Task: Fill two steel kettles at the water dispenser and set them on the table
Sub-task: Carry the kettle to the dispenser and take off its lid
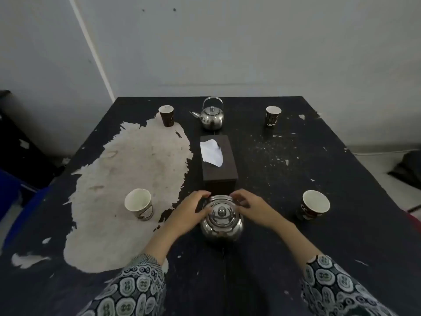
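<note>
Hands are cupping the near round polished steel kettle (221, 218) on the scuffed black tabletop (296, 258), left hand (190, 212) and right hand (251, 207) fingers curled loosely against its shoulders, so wet steel could slip and slop water toward the dark tissue box (218, 165) just behind.

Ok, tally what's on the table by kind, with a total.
Kettles: 2, far and near
Paper cups: 4, far left, far right, near left, near right
Tissue box: 1
Total: 7
</note>
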### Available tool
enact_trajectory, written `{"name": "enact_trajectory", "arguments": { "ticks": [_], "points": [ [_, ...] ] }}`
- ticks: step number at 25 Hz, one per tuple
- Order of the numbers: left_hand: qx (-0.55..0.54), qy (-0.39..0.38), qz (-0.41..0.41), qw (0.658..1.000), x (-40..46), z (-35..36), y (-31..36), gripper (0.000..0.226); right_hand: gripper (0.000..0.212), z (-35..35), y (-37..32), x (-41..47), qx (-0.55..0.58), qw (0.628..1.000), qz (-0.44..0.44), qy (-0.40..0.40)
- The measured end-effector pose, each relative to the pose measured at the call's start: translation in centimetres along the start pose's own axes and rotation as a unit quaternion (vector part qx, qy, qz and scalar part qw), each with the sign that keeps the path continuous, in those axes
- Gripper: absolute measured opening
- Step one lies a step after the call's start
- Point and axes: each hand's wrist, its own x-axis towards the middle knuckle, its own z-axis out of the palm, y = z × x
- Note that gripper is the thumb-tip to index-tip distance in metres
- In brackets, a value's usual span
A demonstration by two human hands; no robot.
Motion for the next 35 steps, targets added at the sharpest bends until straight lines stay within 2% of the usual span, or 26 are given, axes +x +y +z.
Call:
{"name": "enact_trajectory", "arguments": {
  "ticks": [2,4,5,8,11,14,20,26,35],
  "points": [
    [0.012,0.025,-0.007,1.000,0.5,0.5,-0.1,0.028,0.007,0.5,-0.2,0.5,-0.011,1.000,-0.004,0.022],
    [0.020,0.045,-0.025,0.998,0.5,1.0,-0.1,0.014,0.020,1.1,-0.2,0.8,-0.030,0.999,0.005,0.037],
    [0.020,0.050,-0.033,0.998,0.6,1.1,-0.1,0.011,0.020,1.2,-0.3,0.8,-0.027,0.999,0.013,0.039],
    [0.036,0.058,-0.025,0.997,-0.2,0.9,0.3,0.013,0.010,1.0,-0.7,0.4,-0.040,0.999,0.008,0.032],
    [0.015,0.077,-0.019,0.997,-2.3,-0.1,0.8,0.013,0.011,1.0,-2.3,-0.5,-0.043,0.999,-0.009,0.024],
    [-0.014,0.123,-0.006,0.992,-5.4,-2.3,1.8,0.016,0.013,0.5,-5.4,-1.8,-0.031,0.997,-0.061,0.026],
    [-0.110,0.259,0.044,0.959,-13.8,-8.9,3.7,0.015,0.011,1.8,-15.5,-3.5,0.045,0.978,-0.205,-0.012],
    [-0.126,0.369,0.041,0.920,-22.6,-18.5,0.3,0.022,0.010,8.8,-28.0,-2.0,0.105,0.946,-0.299,-0.070],
    [-0.142,0.392,0.024,0.909,-34.7,-35.2,-10.9,0.021,0.011,24.9,-45.8,3.3,0.192,0.913,-0.345,-0.098]
  ]
}}
